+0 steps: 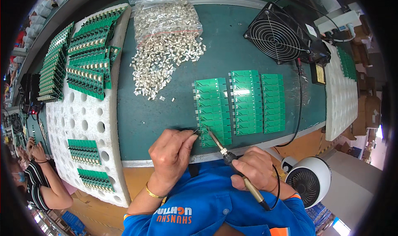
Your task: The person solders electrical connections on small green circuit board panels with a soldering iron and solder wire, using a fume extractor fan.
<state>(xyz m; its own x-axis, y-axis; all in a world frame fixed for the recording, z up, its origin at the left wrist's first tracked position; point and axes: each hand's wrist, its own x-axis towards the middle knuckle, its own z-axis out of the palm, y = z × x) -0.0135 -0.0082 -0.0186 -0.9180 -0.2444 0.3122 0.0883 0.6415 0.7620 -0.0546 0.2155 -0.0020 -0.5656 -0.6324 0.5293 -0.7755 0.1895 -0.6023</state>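
My right hand (pixel 253 167) is wrapped round the handle of a soldering iron (pixel 226 155). The iron's tip points up and left, over the lower part of a green circuit board panel (pixel 209 99); whether it touches cannot be told. Fingers pinched, my left hand (pixel 171 151) is at the panel's lower left edge, with a thin, wire-like piece (pixel 195 132) poking out between them. Small pins stick out along that panel's left side. To its right lie two similar panels, a middle one (pixel 246 103) and a right one (pixel 273 103).
Small white connectors (pixel 155 66) are heaped below a clear plastic bag (pixel 166 16) of more. A black fan (pixel 275 37) stands at the back right. White foam boards (pixel 76 111) on the left carry stacked circuit boards (pixel 89 53). A black cable (pixel 300 107) crosses the green bench. Another person (pixel 49 186) sits at far left.
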